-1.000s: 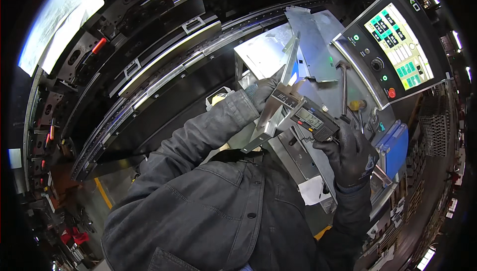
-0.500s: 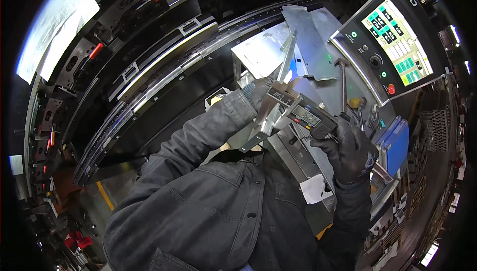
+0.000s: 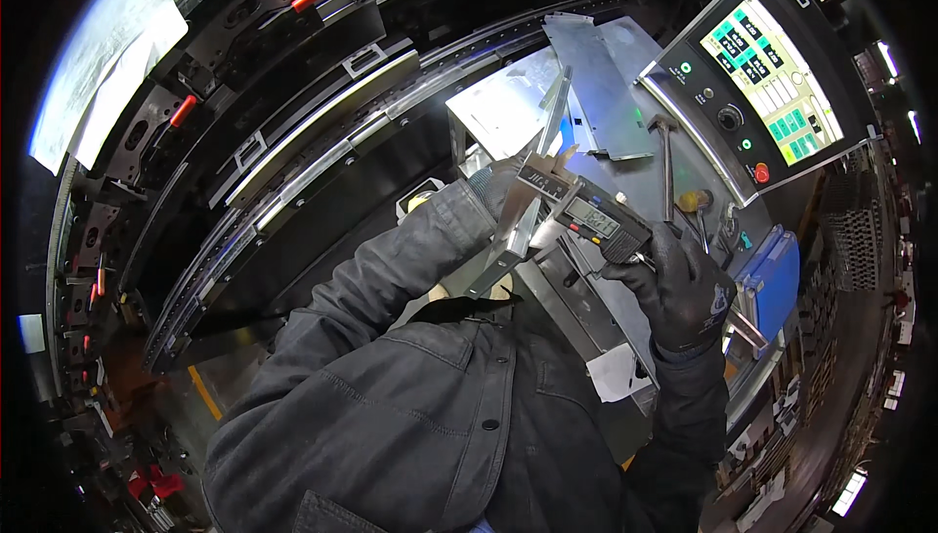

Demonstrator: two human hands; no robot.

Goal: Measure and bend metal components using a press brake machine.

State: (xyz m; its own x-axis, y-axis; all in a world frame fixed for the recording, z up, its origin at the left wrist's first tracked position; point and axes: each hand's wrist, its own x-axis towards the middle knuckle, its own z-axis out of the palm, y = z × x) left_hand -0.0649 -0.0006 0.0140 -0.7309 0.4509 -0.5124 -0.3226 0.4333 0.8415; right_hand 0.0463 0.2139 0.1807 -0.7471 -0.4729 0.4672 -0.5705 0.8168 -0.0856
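My left hand, in a dark glove, is closed around a long bent sheet-metal piece held tilted in front of my chest. The caliper and the piece hide most of its fingers. In my gloved right hand is the end of a digital caliper, gripped between thumb and fingers with its lit display facing me. The caliper's jaws are at the metal piece, beside my left hand; whether they touch it I cannot tell.
Beyond my hands, a metal table bears sheet-metal parts and a hammer. A control panel stands at the far right, above a blue case. A long machine bed curves along the left.
The caliper's slider and display have moved slightly left toward the metal piece, and my right hand with them. The whole view has shifted a little. Both hands keep their holds.
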